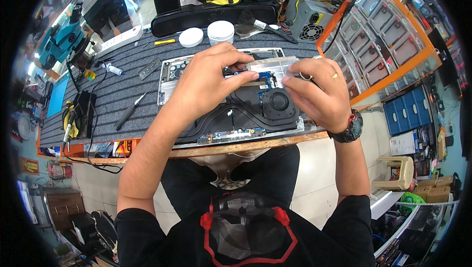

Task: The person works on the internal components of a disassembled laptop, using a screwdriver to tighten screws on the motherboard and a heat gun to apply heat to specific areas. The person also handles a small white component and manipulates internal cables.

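Observation:
An opened laptop lies on the bench in front of me, its inner parts bare. A round black fan sits at its right side, near a blue circuit board. Above that board is a thin silver metal plate, tilted up. My left hand pinches the plate's left edge between thumb and index finger. At the right edge, the fingers of my right hand close on the plate; they partly hide that corner.
Left of the laptop lie a dark-handled screwdriver and a soldering iron. Behind are a white tub, its white lid and a black brush. A teal microscope stands far left; an orange-framed parts cabinet stands right.

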A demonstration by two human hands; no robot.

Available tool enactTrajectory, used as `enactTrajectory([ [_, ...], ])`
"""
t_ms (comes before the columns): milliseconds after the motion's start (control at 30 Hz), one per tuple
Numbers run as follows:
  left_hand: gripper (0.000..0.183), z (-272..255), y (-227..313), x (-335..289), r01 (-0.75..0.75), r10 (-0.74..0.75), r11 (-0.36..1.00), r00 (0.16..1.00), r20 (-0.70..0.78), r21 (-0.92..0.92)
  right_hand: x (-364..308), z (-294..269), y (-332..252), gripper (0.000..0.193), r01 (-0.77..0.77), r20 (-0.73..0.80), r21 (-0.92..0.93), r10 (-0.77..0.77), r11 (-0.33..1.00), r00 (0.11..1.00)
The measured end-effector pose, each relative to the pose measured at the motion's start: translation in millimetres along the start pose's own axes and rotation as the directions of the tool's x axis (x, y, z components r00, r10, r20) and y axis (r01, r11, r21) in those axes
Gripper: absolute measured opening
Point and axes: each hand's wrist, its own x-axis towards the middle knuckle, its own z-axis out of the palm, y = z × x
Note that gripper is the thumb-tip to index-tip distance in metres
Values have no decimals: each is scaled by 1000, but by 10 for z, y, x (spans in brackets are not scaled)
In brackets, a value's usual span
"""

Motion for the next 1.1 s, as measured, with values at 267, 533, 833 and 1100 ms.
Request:
enactTrajectory([
  [267,33,56,-55,-81,-302,348,892,934,-86,336,18,-5,-45,81,-272,177,196,239,942,955],
  [533,57,81,28,-109,-329,354,917,932,-78,227,-183,-3,-183,70,-507,313,401,406,763,858],
  [833,68,-245,227,-497,-150,147,989,974,-173,0,-1034,43,-808,99,122,391,704,525,-700,756],
  [1100,67,-282,408,-857,-127,125,992,983,-131,-7,-665,-549,-1338,87,129,3,873,271,-470,963],
])
